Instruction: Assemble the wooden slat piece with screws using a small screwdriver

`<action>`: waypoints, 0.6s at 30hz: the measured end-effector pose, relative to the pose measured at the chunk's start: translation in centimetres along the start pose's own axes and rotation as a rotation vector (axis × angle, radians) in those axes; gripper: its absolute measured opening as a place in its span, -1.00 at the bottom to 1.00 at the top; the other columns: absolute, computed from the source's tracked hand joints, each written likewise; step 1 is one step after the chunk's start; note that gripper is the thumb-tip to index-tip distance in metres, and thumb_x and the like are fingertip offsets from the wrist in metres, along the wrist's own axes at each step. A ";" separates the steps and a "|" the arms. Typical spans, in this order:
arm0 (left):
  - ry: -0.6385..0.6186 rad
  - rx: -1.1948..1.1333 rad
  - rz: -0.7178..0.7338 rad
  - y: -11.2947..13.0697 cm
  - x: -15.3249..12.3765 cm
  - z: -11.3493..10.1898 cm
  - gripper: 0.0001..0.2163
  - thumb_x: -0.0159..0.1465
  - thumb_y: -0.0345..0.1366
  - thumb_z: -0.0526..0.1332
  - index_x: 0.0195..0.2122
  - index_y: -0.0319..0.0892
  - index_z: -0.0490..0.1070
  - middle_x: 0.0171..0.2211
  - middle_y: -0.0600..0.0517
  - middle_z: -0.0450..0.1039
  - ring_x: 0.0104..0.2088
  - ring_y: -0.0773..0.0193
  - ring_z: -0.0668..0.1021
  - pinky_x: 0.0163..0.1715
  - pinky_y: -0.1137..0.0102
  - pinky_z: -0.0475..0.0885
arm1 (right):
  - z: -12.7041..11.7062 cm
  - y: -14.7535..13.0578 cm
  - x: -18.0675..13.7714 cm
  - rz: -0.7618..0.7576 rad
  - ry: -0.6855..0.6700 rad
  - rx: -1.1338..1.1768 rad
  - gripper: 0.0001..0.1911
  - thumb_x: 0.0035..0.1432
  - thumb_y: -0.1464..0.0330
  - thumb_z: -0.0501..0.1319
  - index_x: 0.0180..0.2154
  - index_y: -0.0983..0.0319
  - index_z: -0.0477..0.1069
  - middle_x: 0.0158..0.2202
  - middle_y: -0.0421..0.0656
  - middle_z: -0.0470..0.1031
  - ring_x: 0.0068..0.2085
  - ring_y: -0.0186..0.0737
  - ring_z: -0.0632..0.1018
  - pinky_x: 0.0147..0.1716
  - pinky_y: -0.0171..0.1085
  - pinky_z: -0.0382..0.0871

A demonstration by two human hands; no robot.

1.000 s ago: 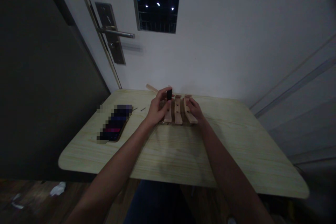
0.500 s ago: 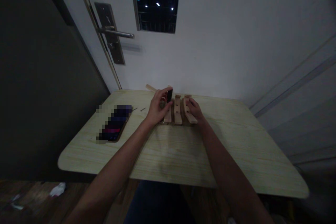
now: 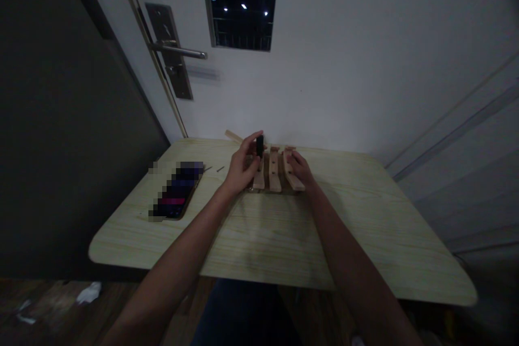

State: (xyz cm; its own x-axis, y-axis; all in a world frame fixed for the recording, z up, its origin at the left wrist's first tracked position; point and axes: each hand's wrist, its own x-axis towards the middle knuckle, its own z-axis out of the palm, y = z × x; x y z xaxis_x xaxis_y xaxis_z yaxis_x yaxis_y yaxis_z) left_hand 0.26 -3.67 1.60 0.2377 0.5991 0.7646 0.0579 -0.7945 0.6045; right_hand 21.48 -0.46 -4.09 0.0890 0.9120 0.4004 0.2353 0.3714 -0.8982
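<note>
Three curved wooden pieces with dark holes stand side by side on a low base: a left piece [image 3: 259,179], a middle piece [image 3: 274,170] and a right piece [image 3: 292,177]. My left hand [image 3: 242,167] is closed, thumb and fingers around a short black handle-like piece [image 3: 260,146]. That piece stands nearly upright over the left wooden piece; its lower end is hidden. Over on the other side my right hand [image 3: 301,166] is closed on the right wooden piece, with the thumb on top and the other fingers mostly hidden.
A phone [image 3: 178,192], partly pixelated, lies on the table [image 3: 259,243] at the left. Near it is a small screw [image 3: 220,168]. A loose wooden strip [image 3: 233,135] lies behind my left hand. A white door [image 3: 324,65] with a metal handle [image 3: 182,52] rises behind the table.
The black piece has turned more upright and shifted slightly left, and the left fingers have moved around it. My right hand stays on the right wooden piece.
</note>
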 end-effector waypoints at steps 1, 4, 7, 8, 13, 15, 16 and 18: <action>-0.002 -0.002 0.000 0.0 0.0 0.0 -0.54 0.34 -0.16 0.16 0.26 0.03 0.17 -0.03 -0.08 0.47 -0.13 0.19 0.55 -0.08 0.20 0.45 | 0.0 0.0 0.0 0.000 0.000 0.000 -0.60 0.11 -0.04 0.13 -0.40 0.16 0.37 -0.37 -0.16 0.45 -0.31 -0.18 0.42 -0.22 -0.16 0.34; 0.034 0.049 0.019 -0.1 0.1 0.0 -0.59 0.32 -0.16 0.20 0.19 0.02 0.25 -0.01 -0.07 0.44 -0.10 0.20 0.52 -0.11 0.24 0.46 | 0.0 0.1 0.0 0.004 -0.008 0.002 -0.60 0.10 -0.05 0.14 -0.39 0.16 0.37 -0.36 -0.16 0.46 -0.30 -0.17 0.44 -0.21 -0.16 0.34; 0.093 0.159 0.038 -0.3 0.3 0.0 -0.57 0.25 -0.15 0.29 0.13 0.00 0.31 -0.03 -0.04 0.40 -0.14 0.24 0.48 -0.18 0.30 0.45 | 0.0 0.2 0.0 0.008 -0.015 0.005 -0.59 0.09 -0.06 0.14 -0.38 0.16 0.37 -0.37 -0.16 0.47 -0.31 -0.17 0.44 -0.23 -0.17 0.34; 0.102 0.179 0.037 -0.4 0.4 0.0 -0.57 0.23 -0.15 0.31 0.12 0.00 0.32 -0.05 -0.03 0.40 -0.17 0.25 0.47 -0.20 0.31 0.45 | 0.0 0.2 0.0 0.008 -0.013 0.006 -0.58 0.09 -0.06 0.14 -0.38 0.16 0.37 -0.37 -0.16 0.46 -0.31 -0.18 0.43 -0.24 -0.18 0.34; 0.096 0.102 0.005 -0.8 0.3 0.1 -0.56 0.24 -0.18 0.29 0.14 0.01 0.31 -0.06 -0.02 0.41 -0.15 0.25 0.48 -0.19 0.32 0.45 | 0.1 0.0 -0.1 0.008 0.005 0.009 -0.58 0.09 -0.06 0.13 -0.40 0.16 0.36 -0.39 -0.16 0.45 -0.32 -0.18 0.42 -0.26 -0.18 0.33; 0.072 0.037 -0.014 -0.8 0.2 0.2 -0.51 0.26 -0.19 0.28 0.21 0.03 0.24 -0.06 -0.03 0.43 -0.15 0.25 0.50 -0.16 0.30 0.45 | 0.1 -0.2 -0.1 0.010 0.006 0.010 -0.59 0.09 -0.05 0.13 -0.40 0.16 0.36 -0.38 -0.16 0.44 -0.33 -0.18 0.42 -0.25 -0.17 0.33; 0.056 -0.001 -0.027 -0.8 0.1 0.2 -0.49 0.27 -0.20 0.26 0.24 0.03 0.20 -0.06 -0.03 0.45 -0.16 0.25 0.51 -0.15 0.30 0.46 | 0.1 -0.2 -0.1 0.012 0.005 0.010 -0.59 0.08 -0.05 0.13 -0.40 0.16 0.36 -0.39 -0.16 0.44 -0.33 -0.18 0.41 -0.25 -0.17 0.33; 0.024 -0.062 -0.043 -0.7 0.1 0.2 -0.47 0.29 -0.21 0.23 0.27 0.03 0.14 -0.06 -0.04 0.46 -0.16 0.24 0.53 -0.13 0.28 0.46 | 0.1 -0.3 -0.1 0.015 0.004 0.010 -0.60 0.07 -0.04 0.14 -0.39 0.17 0.36 -0.38 -0.16 0.44 -0.33 -0.18 0.42 -0.25 -0.16 0.33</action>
State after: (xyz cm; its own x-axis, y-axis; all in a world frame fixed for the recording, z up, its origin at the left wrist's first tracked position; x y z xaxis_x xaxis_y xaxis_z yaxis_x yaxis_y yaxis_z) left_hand 0.44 -3.11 1.19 0.2127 0.6353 0.7424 0.0073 -0.7608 0.6490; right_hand 21.34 -0.64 -3.91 0.0961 0.9168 0.3876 0.2246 0.3594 -0.9058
